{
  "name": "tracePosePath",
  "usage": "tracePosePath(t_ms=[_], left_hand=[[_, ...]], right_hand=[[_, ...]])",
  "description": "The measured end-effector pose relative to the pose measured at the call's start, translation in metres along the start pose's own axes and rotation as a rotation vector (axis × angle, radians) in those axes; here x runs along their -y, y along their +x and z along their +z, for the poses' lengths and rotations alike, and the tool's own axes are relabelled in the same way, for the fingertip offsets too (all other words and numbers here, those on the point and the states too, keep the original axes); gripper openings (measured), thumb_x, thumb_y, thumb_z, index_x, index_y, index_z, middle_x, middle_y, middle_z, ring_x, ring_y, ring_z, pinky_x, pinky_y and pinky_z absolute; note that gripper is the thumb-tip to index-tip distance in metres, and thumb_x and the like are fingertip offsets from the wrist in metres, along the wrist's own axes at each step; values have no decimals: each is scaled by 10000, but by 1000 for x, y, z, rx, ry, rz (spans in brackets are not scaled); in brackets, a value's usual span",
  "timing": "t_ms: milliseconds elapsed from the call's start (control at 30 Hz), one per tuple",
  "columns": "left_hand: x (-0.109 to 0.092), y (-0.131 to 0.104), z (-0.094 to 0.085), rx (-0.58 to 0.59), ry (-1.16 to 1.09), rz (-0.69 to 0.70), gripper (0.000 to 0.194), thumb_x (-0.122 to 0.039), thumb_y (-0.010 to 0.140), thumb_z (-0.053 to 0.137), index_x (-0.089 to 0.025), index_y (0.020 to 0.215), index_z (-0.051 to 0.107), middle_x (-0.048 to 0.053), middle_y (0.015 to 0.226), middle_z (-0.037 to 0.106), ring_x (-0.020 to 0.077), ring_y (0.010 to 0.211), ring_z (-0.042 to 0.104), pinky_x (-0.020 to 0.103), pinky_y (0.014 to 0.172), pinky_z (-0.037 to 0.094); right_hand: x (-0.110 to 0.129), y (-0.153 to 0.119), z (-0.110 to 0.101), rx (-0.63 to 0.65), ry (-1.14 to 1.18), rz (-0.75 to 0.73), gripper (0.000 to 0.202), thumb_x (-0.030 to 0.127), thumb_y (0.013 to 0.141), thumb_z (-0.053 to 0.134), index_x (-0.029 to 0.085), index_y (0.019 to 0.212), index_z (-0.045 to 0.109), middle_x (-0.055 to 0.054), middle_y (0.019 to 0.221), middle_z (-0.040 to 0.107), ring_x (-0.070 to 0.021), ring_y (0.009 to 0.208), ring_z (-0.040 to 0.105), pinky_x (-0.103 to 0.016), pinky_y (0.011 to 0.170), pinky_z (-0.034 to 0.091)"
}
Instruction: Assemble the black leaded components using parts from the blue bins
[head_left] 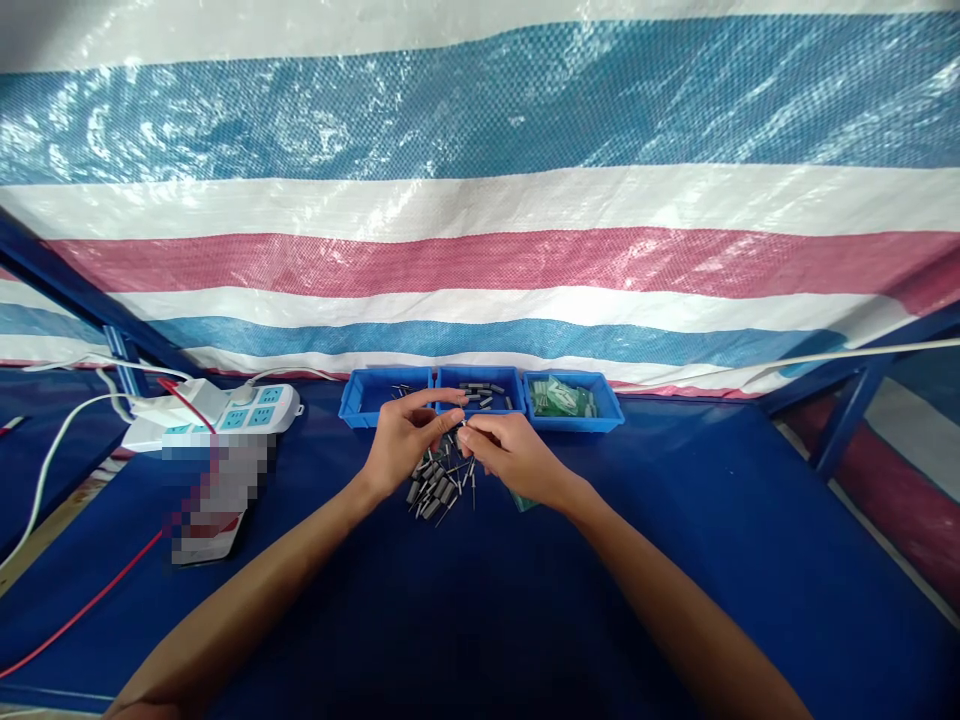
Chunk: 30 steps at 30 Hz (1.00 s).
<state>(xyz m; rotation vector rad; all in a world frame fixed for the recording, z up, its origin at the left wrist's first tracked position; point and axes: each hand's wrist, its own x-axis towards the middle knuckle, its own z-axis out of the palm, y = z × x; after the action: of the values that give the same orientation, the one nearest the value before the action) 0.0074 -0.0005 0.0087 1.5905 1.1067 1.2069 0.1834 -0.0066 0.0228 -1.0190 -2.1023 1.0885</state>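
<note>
My left hand [409, 437] and my right hand [514, 452] meet over a pile of small dark cylindrical parts with thin metal pins [435, 487] on the blue table. The fingers of both hands are pinched close together at a small pale piece, mostly hidden by the fingertips. Just behind the hands stand three blue bins: the left bin [356, 397] holds a few dark thin pieces, the middle bin [516, 385] has several grey cylinders, and the right bin [611, 410] contains green and clear pieces. A green piece [523, 502] lies partly under my right hand.
At the left, a white power strip [281, 410] with plugs and cables lies near a phone [210, 540], partly pixelated. A red cable [105, 602] crosses the blue table [675, 480]. Behind hangs a striped tarp [480, 260], with blue metal frame posts at both sides.
</note>
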Motion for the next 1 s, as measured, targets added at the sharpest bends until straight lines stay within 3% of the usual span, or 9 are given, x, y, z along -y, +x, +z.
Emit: tracePosePath(t_ms=[133,300,467,567,667,767,867,1000], left_hand=[[1,2,0,-26,-115,12,226,-339,783,680,-139,880,642,81,933,700,30,398,462,176,354,393],[0,0,3,20,-210,-15,209,-314,821,647,-138,817,535,81,919,700,31,367,487,180,355,394],[1,-3,7,-1,-194,7,221,-325,839,624,-145,844,495,93,1035,677,21,402,503,173,385,424],[3,-2,7,18,-215,10,219,-347,865,586,-166,904,470,59,930,688,26,376,486,165,359,402],[5,1,3,19,-200,12,216,-365,881,558,-182,966,483,-10,726,636,16,320,407,146,310,297],[7,4,-2,11,-144,3,250,-396,879,552,-172,990,546,-45,604,522,10,329,347,147,315,238],[8,6,-3,32,-131,-50,278,-426,877,542,-177,1000,561,-60,556,417,20,364,316,150,336,220],[9,4,0,119,-177,-102,287,-432,872,549,-211,1044,491,-71,551,362,32,401,294,143,363,208]], right_hand=[[-5,2,-6,-52,-67,4,340,321,933,423,157,668,557,33,509,471,-92,485,429,-225,516,288],[-10,4,-14,-155,-90,29,356,366,931,435,157,676,570,34,490,439,-104,493,432,-231,518,285],[-8,3,-8,-86,-83,10,348,316,943,412,153,680,572,33,509,464,-95,505,442,-225,539,297],[-6,3,-1,5,-102,-3,329,268,938,416,147,678,576,35,526,471,-83,502,423,-225,534,279],[-6,2,1,61,-173,-19,336,266,920,450,151,616,538,45,506,426,-77,488,366,-237,517,233],[-7,2,-4,-10,-213,-32,362,287,925,442,159,591,498,42,512,407,-83,492,340,-247,518,221],[-8,3,-8,-129,-196,-17,282,303,931,429,169,721,561,37,546,448,-94,495,374,-245,531,252],[-9,4,-7,-116,-182,-23,162,304,908,480,185,876,586,55,530,443,-99,483,401,-239,530,261]])
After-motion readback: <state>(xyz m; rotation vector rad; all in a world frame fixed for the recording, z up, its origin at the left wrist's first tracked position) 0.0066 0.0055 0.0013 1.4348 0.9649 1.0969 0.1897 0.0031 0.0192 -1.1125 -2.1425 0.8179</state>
